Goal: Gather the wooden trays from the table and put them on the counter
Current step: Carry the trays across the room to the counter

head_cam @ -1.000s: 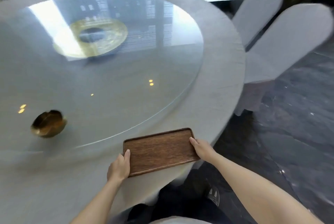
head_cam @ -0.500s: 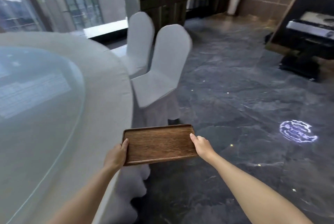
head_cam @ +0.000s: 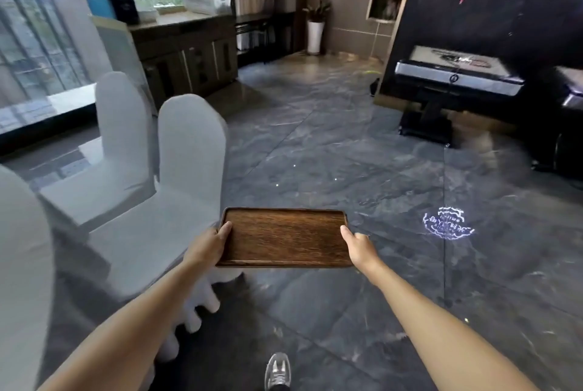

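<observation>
A dark wooden tray, rectangular with a low rim, hangs level in the air over the floor in front of me. My left hand grips its left short edge, thumb on top. My right hand grips its right short edge the same way. Nothing lies on the tray. A dark wooden counter with cabinet doors stands at the far wall under the window, well beyond the tray. The table is out of view.
Two white-covered chairs stand just left of the tray, and a third chair back fills the left edge. Dark marble floor stretches ahead. A black stand with a silver-edged top sits at the right. A potted plant stands in the far corner.
The tray has left the table, carried in both hands. My view has swung right, from the round glass-topped table to the open floor and the far counter.
</observation>
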The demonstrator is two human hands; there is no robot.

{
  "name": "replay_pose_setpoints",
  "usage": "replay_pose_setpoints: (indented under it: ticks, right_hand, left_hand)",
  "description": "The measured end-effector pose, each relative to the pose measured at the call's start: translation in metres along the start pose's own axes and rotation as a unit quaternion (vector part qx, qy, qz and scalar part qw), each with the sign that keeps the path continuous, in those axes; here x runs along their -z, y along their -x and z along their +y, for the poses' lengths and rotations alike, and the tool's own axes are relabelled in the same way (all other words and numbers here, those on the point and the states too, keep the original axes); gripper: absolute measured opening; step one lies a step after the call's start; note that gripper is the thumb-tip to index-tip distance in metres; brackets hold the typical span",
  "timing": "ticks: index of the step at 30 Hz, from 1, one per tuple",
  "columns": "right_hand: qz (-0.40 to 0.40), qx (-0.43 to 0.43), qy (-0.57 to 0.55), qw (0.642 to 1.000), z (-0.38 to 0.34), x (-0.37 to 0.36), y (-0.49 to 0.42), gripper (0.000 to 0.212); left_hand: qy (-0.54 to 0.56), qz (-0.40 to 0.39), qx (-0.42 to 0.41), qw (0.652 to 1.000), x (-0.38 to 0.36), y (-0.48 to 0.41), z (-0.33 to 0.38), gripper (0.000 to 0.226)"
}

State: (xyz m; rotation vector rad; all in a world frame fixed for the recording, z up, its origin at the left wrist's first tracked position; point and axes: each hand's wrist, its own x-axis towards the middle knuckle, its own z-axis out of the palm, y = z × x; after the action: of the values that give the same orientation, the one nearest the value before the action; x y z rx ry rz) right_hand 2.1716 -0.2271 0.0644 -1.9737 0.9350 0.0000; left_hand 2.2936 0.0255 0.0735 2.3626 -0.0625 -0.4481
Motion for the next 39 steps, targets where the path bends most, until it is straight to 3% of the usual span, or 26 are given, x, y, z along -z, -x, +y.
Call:
replay_pose_setpoints:
  ticks: [4,14,22,30,39]
  right_hand:
    - [0.038,-0.004,-0.023,0.999,-0.043,0.021,-0.100,0.056]
    - [0.088,-0.003,-0.038,0.995,-0.155,0.086,-0.326,0.044]
    - [0.064,0.009,-0.022,0.998,-0.221,0.092,-0.549,0.050]
    - [0.008,0.069,-0.017,0.997,-0.364,0.092,-0.781,0.051]
    - [-0.043,0.083,0.003,0.996,-0.510,0.006,-1.009,0.049]
  left_hand:
    - [0.011,-0.006,-0.026,1.000,-0.012,-0.118,0.063,0.050]
    - [0.002,-0.012,-0.058,0.998,-0.022,-0.353,0.222,0.051]
    - [-0.005,0.001,-0.033,0.999,-0.053,-0.546,0.309,0.051]
    - [0.014,0.070,0.025,0.997,-0.017,-0.739,0.400,0.048]
    - [0.033,0.097,0.054,0.993,0.042,-0.995,0.429,0.052]
